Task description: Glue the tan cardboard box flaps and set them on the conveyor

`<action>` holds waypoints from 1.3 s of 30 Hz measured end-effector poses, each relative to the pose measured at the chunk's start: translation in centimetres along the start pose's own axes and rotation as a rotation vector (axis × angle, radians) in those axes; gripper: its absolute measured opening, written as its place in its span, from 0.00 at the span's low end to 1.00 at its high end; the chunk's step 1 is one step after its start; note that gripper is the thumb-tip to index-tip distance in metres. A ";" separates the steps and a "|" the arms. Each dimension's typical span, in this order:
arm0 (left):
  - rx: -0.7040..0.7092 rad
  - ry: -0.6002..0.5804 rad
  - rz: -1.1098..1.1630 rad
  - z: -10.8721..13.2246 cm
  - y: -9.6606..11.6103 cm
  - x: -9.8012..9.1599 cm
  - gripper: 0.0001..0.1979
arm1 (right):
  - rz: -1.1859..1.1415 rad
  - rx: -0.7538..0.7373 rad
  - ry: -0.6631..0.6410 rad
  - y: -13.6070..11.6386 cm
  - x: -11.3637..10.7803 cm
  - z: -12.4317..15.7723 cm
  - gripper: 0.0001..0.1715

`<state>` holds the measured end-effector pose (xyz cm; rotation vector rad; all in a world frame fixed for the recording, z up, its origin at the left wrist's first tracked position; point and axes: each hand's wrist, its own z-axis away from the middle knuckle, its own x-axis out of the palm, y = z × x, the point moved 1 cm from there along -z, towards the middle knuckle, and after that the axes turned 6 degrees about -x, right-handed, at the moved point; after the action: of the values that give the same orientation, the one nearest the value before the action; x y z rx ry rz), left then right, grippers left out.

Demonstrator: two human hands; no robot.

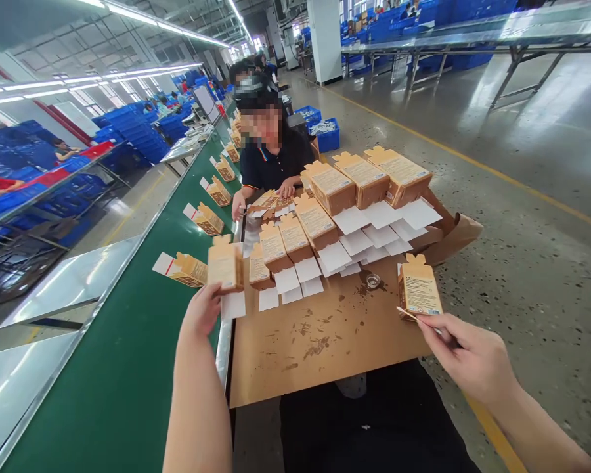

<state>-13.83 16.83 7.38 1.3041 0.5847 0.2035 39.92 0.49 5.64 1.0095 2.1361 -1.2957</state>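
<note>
Fingers (pixel 213 301) of the left hand (pixel 200 314) are clamped on a box (pixel 225 264), held upright at 11 o'clock above the edge of the belt. Fingers (pixel 431 323) of the right hand (pixel 465 351) are pinched together on a thin stick (pixel 408 314), its end just beside a second box (pixel 419 287) standing on a cardboard sheet (pixel 325 348) at 1 o'clock. Further boxes (pixel 320 203) stand in rows at 12 o'clock, white flaps (pixel 335 256) lying out toward the person. A glass dish (pixel 373 281) sits on the stained sheet. A green conveyor (pixel 113 374) at 9 o'clock carries more boxes (pixel 192 269). A co-worker (pixel 270 148) sits at 12 o'clock, one hand (pixel 285 188) near the far boxes.
</note>
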 end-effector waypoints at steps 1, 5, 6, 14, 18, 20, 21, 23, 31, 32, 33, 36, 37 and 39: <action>-0.036 -0.037 0.047 1.7 -0.7 -0.9 0.31 | 0.034 -0.035 -0.078 0.0 0.3 -1.8 0.22; -0.153 -0.226 0.291 9.5 -5.0 -1.0 0.39 | 0.292 0.012 -0.471 -0.1 2.4 -9.0 0.16; -0.160 -0.268 0.310 11.4 -6.2 -0.1 0.41 | 0.349 0.017 -0.533 -0.1 3.1 -10.4 0.16; -0.213 -0.356 0.259 17.6 -10.5 7.6 0.46 | 0.430 -0.063 -0.696 2.5 5.3 -13.9 0.17; -0.199 -0.333 0.261 17.4 -9.4 8.1 0.45 | 0.194 -0.102 -0.493 2.2 4.8 -10.2 0.18; -0.216 -0.351 0.259 17.5 -8.9 8.0 0.44 | 0.004 -0.134 -0.415 0.3 5.9 -6.5 0.19; -0.229 -0.366 0.250 17.5 -8.7 8.0 0.44 | -0.079 -0.165 -0.385 -1.1 6.9 -4.5 0.19; -0.233 -0.367 0.234 17.7 -8.4 7.9 0.43 | -0.168 -0.237 -0.354 -3.9 9.4 -0.9 0.17; -0.204 -0.365 0.193 18.0 -8.0 7.5 0.42 | -0.122 -0.331 -0.441 -7.8 16.2 3.1 0.19; -0.204 -0.366 0.186 18.0 -8.1 7.4 0.43 | -0.123 -0.324 -0.442 -7.5 16.2 3.0 0.19; -0.196 -0.365 0.176 18.0 -8.2 7.3 0.43 | -0.122 -0.315 -0.440 -7.1 16.2 2.9 0.19; -0.130 -0.331 0.112 18.3 -8.8 7.1 0.45 | -0.124 -0.275 -0.416 -6.1 15.6 2.7 0.18; -0.099 -0.305 0.079 18.4 -9.2 7.1 0.45 | -0.138 -0.261 -0.390 -5.8 15.3 2.8 0.18; -0.037 -0.245 0.011 18.9 -9.9 7.1 0.45 | -0.186 -0.232 -0.309 -5.3 14.6 3.0 0.19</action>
<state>0.01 1.46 -1.28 1.2741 0.3640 0.0618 26.59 1.44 -2.78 0.4913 2.1119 -1.1640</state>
